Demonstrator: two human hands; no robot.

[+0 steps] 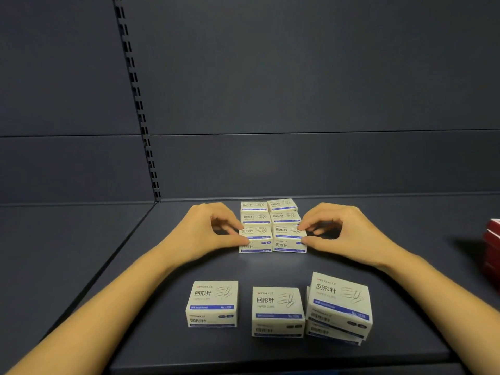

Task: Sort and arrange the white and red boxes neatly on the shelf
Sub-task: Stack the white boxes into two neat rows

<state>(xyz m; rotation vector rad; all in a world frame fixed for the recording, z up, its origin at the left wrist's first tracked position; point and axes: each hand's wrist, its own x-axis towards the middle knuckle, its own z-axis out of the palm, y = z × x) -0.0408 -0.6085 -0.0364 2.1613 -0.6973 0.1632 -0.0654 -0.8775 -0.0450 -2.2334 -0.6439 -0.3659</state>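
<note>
The white boxes [273, 226] stand as a tight block near the back of the shelf [140, 280], two columns wide; three rows show, and tiers beneath cannot be counted. The left hand [213, 228] and right hand [338, 228] pinch the front pair from either side, probably squaring the edges; four more white boxes wait in front, two single, two stacked crookedly; the red boxes [493, 244] sit stacked at the far right, count unclear.

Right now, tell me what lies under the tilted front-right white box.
Another white box lies under the tilted box, only its front edge showing; the rest is covered.
</note>
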